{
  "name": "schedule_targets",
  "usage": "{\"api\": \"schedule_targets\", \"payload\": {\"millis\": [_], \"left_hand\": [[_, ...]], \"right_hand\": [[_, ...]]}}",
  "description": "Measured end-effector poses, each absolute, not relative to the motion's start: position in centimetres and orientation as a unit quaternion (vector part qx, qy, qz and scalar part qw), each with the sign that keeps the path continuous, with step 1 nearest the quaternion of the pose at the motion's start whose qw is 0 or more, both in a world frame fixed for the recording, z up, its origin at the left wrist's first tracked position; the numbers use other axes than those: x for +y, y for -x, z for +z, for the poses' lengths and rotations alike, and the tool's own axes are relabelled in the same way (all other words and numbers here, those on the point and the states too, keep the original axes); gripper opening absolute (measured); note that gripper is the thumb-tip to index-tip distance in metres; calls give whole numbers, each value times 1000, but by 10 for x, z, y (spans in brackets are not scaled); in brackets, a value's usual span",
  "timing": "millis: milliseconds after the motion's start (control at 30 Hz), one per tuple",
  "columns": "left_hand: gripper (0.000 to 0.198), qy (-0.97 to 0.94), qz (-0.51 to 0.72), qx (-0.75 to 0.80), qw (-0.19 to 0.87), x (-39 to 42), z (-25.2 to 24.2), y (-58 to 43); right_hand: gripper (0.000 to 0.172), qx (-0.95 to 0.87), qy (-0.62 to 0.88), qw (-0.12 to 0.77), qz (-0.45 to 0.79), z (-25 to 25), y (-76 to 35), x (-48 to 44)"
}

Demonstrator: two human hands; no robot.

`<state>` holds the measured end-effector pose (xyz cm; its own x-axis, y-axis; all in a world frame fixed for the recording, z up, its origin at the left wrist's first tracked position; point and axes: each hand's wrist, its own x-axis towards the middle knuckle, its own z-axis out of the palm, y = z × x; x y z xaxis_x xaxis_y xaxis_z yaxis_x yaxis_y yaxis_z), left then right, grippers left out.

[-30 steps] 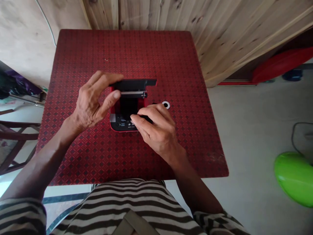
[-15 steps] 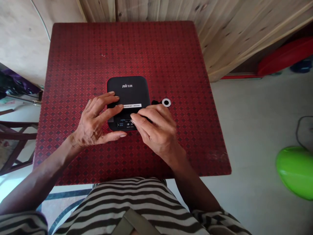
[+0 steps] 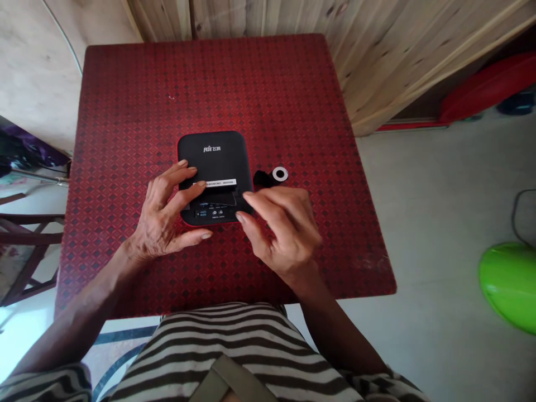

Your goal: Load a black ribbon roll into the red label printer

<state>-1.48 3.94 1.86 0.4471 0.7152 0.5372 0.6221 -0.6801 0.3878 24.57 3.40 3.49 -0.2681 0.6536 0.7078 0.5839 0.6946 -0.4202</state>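
Note:
A flat black device (image 3: 213, 162) with rounded corners, a red edge and a white logo lies on the table. Across its middle runs a white printed strip (image 3: 224, 182); below that is a dark glossy patch that looks like clear film (image 3: 221, 198). My left hand (image 3: 161, 215) rests on the device's left side, fingers spread, thumb below the near edge. At the lower right corner is my right hand (image 3: 285, 226), thumb and forefinger apart with nothing visible between them. A white ring with a black centre (image 3: 280, 174) lies beyond it, against a black piece (image 3: 263, 178).
The table (image 3: 209, 84) has a red patterned cover and stands against a wooden plank wall (image 3: 268, 17). A wooden chair (image 3: 29, 240) is at the left. On the floor to the right are a bright green object (image 3: 508, 285) and a red one (image 3: 489, 89).
My right hand has drawn back to the right from the device's lower part, and its thumb and forefinger have parted. My left hand stays on the device.

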Motion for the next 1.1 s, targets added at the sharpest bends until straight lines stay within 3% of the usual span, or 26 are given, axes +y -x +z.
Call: {"api": "schedule_targets", "payload": {"millis": [133, 300, 433, 833, 1100], "left_hand": [[76, -798, 392, 457, 25, 13, 13, 14], [69, -794, 384, 471, -36, -3, -1, 14], [68, -794, 385, 468, -57, 0, -7, 14], [70, -775, 385, 500, -37, -2, 4, 7], [57, -755, 394, 523, -3, 0, 8, 6]], "right_hand": [[9, -732, 449, 498, 123, 13, -256, 12], [19, -717, 493, 433, 237, -21, -250, 1], [30, -728, 487, 419, 240, -33, -242, 6], [27, -739, 486, 406, 231, -33, -242, 8], [30, -740, 493, 396, 231, -33, -242, 7]]}}
